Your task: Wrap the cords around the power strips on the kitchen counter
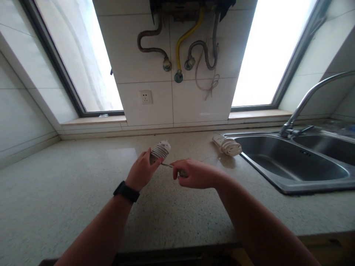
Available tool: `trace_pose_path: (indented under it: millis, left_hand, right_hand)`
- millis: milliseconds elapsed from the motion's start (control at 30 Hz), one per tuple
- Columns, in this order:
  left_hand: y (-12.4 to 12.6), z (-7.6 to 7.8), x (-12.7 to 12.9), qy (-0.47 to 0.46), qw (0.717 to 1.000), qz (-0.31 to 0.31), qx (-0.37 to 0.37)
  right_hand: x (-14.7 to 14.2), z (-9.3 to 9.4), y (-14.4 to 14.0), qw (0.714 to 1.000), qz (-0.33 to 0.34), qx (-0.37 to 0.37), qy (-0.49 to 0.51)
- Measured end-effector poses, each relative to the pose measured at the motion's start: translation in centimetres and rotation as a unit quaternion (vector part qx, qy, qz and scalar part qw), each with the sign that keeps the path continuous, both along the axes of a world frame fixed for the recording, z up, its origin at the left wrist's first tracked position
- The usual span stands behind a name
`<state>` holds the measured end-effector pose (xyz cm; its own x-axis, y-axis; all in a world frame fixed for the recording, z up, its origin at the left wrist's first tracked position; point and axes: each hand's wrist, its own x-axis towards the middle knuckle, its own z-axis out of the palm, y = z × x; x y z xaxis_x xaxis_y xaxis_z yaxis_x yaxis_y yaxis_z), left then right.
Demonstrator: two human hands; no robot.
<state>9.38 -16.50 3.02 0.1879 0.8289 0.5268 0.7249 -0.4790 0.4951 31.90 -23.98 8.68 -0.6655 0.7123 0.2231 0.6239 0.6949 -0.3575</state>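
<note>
My left hand [142, 171], with a black watch on its wrist, grips a white power strip [161, 149] that has its cord wound around it in several turns. My right hand [194, 173] pinches the loose end of that cord [167, 165] just right of the strip, fingers closed on it. Both hands are held a little above the speckled countertop [69, 192], close together at mid-frame. A second white power strip [226, 145], also wrapped in its cord, lies on the counter by the sink's left rim.
A steel double sink [288, 184] with a curved tap [305, 99] fills the right side. A wall socket [145, 97] and hanging pipes [180, 48] are on the tiled wall behind, between two windows. The counter's front edge runs along the bottom.
</note>
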Motion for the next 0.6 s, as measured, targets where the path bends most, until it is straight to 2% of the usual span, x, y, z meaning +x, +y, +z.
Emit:
trace_pose_path:
  millis: [100, 200, 267, 333, 400, 500, 600]
  left_hand:
    - [-0.1, 0.4, -0.1, -0.104, 0.994, -0.033, -0.023]
    - [-0.3, 0.9, -0.4, -0.25, 0.961, -0.077, -0.095]
    - [-0.5, 1.2, -0.7, -0.355, 0.913, -0.109, -0.171]
    - [-0.7, 1.6, -0.9, -0.445, 0.849, -0.151, -0.243]
    - [-1.1, 2.1, -0.9, -0.498, 0.797, -0.201, -0.277]
    - [-1.9, 2.7, -0.8, -0.53, 0.748, -0.262, -0.3]
    - [-2.5, 3.0, -0.5, -0.538, 0.702, -0.304, -0.354]
  right_hand:
    - [0.5, 0.2, 0.3, 0.999, -0.042, 0.001, 0.004]
    - [1.7, 0.4, 0.9, 0.995, -0.1, -0.008, 0.003]
    - [2.7, 0.4, 1.7, 0.989, -0.144, 0.001, 0.01]
    - [3.7, 0.2, 2.5, 0.984, -0.175, 0.025, 0.031]
    - [4.5, -0.2, 3.5, 0.979, -0.191, 0.049, 0.05]
    - [5.2, -1.2, 4.9, 0.974, -0.202, 0.083, 0.059]
    - [5.6, -2.4, 6.1, 0.969, -0.208, 0.108, 0.073]
